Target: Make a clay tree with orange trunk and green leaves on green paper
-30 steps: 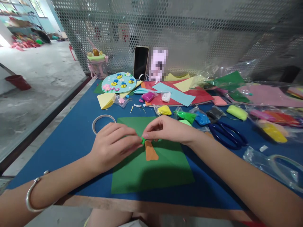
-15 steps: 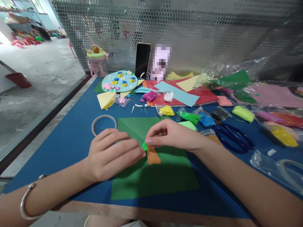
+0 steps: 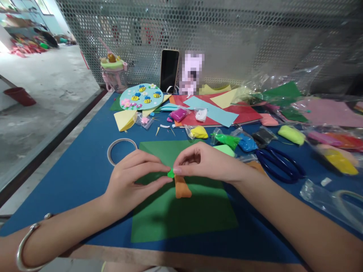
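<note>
A green paper sheet [image 3: 181, 219] lies on the blue table, with an orange clay piece [image 3: 183, 189] shaped like a trunk on it. Just above the orange piece is a small lump of green clay [image 3: 170, 173]. The thumb and fingers of my left hand [image 3: 138, 179] close on the lump from the left. My right hand [image 3: 204, 162] pinches at the lump's right side, over the top of the orange piece; its fingertips hide part of both.
A tape roll [image 3: 109, 151] is left of the sheet, blue scissors [image 3: 279, 166] to the right. Behind are bagged clays [image 3: 200, 132], a bee picture [image 3: 141, 97], red paper [image 3: 249, 115], a phone [image 3: 169, 71] and a cup [image 3: 117, 77].
My left thumb and fingers have parted in the middle and now meet the green lump with their tips. My right hand has barely moved. The whole view has shifted slightly.
</note>
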{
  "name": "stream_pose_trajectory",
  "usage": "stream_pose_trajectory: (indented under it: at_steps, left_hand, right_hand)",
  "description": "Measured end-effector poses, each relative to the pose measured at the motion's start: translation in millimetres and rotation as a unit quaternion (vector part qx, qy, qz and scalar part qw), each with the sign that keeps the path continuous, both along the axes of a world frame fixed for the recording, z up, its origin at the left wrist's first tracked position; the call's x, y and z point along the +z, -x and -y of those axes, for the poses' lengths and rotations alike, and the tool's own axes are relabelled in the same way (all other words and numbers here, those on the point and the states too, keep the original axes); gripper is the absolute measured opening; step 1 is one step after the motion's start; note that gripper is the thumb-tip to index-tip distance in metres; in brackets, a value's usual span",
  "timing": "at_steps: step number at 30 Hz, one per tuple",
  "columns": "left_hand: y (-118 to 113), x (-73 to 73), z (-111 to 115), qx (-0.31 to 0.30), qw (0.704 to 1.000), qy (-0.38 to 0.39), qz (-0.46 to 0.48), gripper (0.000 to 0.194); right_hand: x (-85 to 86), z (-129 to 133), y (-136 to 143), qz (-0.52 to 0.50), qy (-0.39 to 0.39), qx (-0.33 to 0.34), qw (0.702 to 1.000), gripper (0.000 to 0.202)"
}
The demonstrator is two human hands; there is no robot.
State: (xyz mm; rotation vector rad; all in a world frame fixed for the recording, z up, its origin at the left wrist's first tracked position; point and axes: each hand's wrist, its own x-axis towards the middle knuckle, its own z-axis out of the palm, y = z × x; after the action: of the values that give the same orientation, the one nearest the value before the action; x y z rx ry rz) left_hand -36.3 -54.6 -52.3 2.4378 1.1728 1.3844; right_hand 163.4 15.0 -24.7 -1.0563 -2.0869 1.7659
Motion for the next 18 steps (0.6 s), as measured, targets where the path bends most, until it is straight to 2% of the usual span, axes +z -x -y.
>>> stream_pose_trajectory:
  at_steps: [6,14,18]
  left_hand:
    - [1.0,0.5,0.6,0.005,0.999,0.029,-0.017,0.017]
    - [2.7,-0.6,0.6,0.018,0.999,0.044,-0.027,0.01]
    - [3.1,-2.0,-0.5,0.012,0.996,0.074,-0.042,0.011]
  right_hand:
    - [3.5,-1.7,-0.9,0.027,-0.033,0.003,0.999,0.029]
    - [4.3,-7.8,2.6,0.111,-0.133,0.048,0.984,0.027]
    - [2.9,-13.0,5.0,0.137,-0.151,0.062,0.977,0.025]
